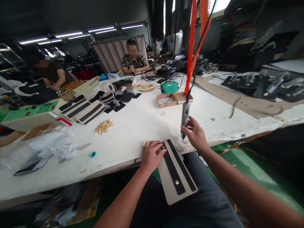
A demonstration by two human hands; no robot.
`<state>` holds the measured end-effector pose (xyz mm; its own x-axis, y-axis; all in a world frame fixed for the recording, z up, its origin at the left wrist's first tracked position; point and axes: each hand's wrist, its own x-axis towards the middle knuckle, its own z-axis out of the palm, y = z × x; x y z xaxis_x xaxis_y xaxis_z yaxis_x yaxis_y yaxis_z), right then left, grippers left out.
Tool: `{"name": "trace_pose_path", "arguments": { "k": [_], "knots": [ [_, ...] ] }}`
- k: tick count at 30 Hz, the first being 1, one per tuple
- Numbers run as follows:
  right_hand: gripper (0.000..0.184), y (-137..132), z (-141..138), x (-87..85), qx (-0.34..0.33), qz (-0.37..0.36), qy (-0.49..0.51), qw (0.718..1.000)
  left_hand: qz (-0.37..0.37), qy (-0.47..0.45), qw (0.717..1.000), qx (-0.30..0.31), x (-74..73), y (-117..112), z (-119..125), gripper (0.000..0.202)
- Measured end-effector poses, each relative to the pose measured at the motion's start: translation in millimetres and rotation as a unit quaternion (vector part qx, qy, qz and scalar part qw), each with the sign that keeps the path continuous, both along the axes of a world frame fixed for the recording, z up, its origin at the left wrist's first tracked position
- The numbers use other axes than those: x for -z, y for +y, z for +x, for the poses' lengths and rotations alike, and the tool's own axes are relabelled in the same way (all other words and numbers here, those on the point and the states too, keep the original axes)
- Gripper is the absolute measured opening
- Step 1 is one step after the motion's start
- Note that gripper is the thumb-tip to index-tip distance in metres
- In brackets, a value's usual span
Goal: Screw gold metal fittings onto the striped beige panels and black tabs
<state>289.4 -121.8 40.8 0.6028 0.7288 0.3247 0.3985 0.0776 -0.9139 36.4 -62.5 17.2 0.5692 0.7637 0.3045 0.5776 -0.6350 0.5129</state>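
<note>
panel (166,178) beneath my left hand (152,155), thumb and fingers apart, has two studs (177,182) on one strip (171,167), the other (181,165) showing none; my right hand (194,133) clamps a screwdriver (185,115).

- Ceiling tubes (101,29) glow white, upper left; window (220,4) at top right overexposed.
- White tabletop (140,126) bright; background and area beneath it dim, detail lost in black.
- Glints on plastic wrapping (281,77), right.
- Wide-angle distortion: outer edges stretched.
- Blur strongest toward left and right borders; centre sharper.
- Pixelation over 2 heads (132,50).
</note>
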Motion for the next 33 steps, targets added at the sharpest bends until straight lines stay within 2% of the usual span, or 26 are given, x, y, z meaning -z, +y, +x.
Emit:
{"name": "trace_pose_path", "arguments": {
  "k": [2,3,6,8,10,12,14,16,17,18,19,21,22,23,25,27,29,31,33],
  "knots": [
    [0.061,-27.4,-4.3,13.5,0.028,0.029,-0.15,0.988,0.002,0.007,1.0,0.002,0.9,0.9,-0.7,0.026],
    [0.059,-42.7,-8.2,22.1,0.013,0.026,-0.218,0.975,0.002,0.009,1.0,0.004,1.2,1.0,-1.0,0.027],
    [0.055,-83.3,-24.8,46.0,-0.106,-0.019,-0.365,0.925,0.0,0.005,1.0,0.008,0.2,0.1,-0.9,0.027],
    [0.051,-96.5,-36.6,52.8,-0.165,-0.037,-0.406,0.898,-0.017,-0.017,1.0,0.005,-1.6,-0.6,-0.3,0.026],
    [0.042,-95.6,-46.3,48.9,-0.202,-0.026,-0.397,0.895,-0.074,-0.076,0.994,0.002,-3.5,-0.1,-0.2,0.025],
    [0.032,-84.8,-53.7,35.9,-0.243,0.019,-0.338,0.909,-0.144,-0.148,0.978,-0.007,-5.4,1.8,-1.6,0.025],
    [0.024,-71.3,-59.8,17.3,-0.288,0.067,-0.237,0.926,-0.19,-0.199,0.961,-0.03,-8.9,2.6,-5.2,0.03],
    [0.021,-60.2,-65.1,-3.7,-0.314,0.084,-0.103,0.94,-0.211,-0.226,0.949,-0.055,-16.4,-1.4,-10.5,0.043],
    [0.022,-55.9,-67.4,-14.4,-0.317,0.075,-0.035,0.945,-0.24,-0.258,0.934,-0.062,-22.1,-5.9,-13.4,0.051],
    [0.026,-52.2,-69.1,-24.7,-0.312,0.057,0.028,0.948,-0.288,-0.302,0.907,-0.064,-29.0,-12.2,-16.1,0.059],
    [0.029,-48.7,-70.4,-34.4,-0.302,0.036,0.083,0.949,-0.345,-0.354,0.867,-0.059,-36.8,-20.0,-18.4,0.065],
    [0.038,-40.9,-71.6,-50.9,-0.279,0.0,0.164,0.946,-0.463,-0.447,0.765,-0.032,-52.9,-38.1,-21.0,0.075],
    [0.041,-36.3,-71.7,-56.9,-0.274,-0.015,0.192,0.942,-0.494,-0.47,0.731,-0.019,-60.1,-47.2,-21.2,0.075],
    [0.043,-31.5,-71.6,-61.1,-0.273,-0.026,0.212,0.938,-0.508,-0.475,0.718,-0.008,-66.0,-55.7,-20.7,0.071],
    [0.045,-22.4,-71.4,-63.5,-0.271,-0.043,0.219,0.936,-0.502,-0.463,0.73,-0.008,-73.2,-68.8,-18.1,0.057],
    [0.044,-17.7,-71.6,-58.7,-0.239,-0.048,0.182,0.952,-0.49,-0.451,0.745,-0.028,-74.8,-76.1,-14.6,0.048],
    [0.045,-20.8,-72.8,-49.6,-0.163,-0.016,0.11,0.98,-0.485,-0.461,0.741,-0.054,-72.7,-77.9,-11.6,0.042],
    [0.042,-31.3,-75.7,-40.2,-0.084,0.042,0.017,0.995,-0.478,-0.48,0.732,-0.078,-68.9,-75.9,-9.6,0.041],
    [0.025,-44.6,-81.3,-32.8,-0.078,0.08,-0.08,0.99,-0.455,-0.485,0.738,-0.113,-64.5,-72.2,-8.0,0.041]
  ]
}}
